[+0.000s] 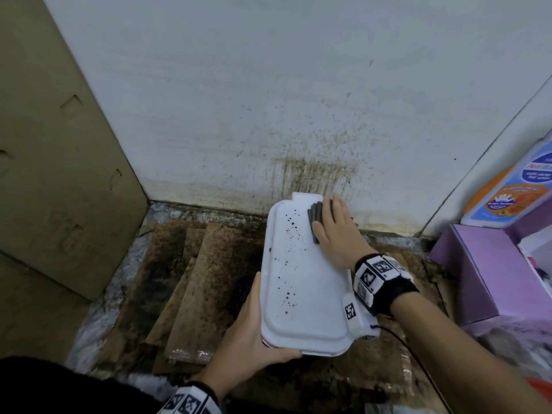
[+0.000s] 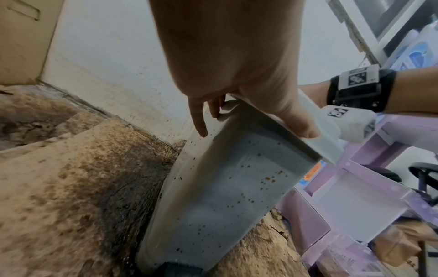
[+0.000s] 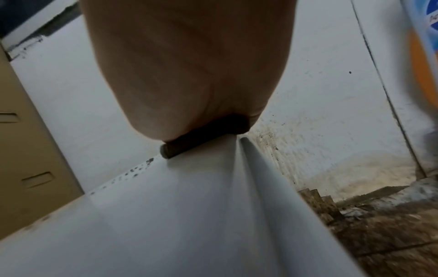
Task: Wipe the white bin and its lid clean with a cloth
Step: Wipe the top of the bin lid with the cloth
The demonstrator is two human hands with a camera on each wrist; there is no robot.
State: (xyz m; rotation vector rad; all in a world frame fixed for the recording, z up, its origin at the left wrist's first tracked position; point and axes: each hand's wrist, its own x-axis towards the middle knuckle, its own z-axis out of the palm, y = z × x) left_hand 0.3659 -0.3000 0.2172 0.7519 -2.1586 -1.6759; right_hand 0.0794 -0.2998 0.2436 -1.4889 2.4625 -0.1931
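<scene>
The white bin (image 2: 225,196) stands tilted on the floor against the wall, its side dotted with brown specks. Its white lid (image 1: 301,279) is on top and also speckled. My left hand (image 1: 251,330) grips the bin at the near left corner, thumb over the lid rim (image 2: 315,148) and fingers down the side. My right hand (image 1: 331,222) lies flat on a folded dark grey cloth (image 1: 315,215) and presses it onto the lid's far right end. In the right wrist view the cloth (image 3: 203,138) shows under the palm (image 3: 189,65).
The white wall (image 1: 313,174) behind the bin is stained brown. Dirty cardboard sheets (image 1: 191,279) cover the floor. A tall cardboard box (image 1: 53,174) stands at the left. A purple box (image 1: 484,270) and a blue-orange packet (image 1: 513,186) crowd the right.
</scene>
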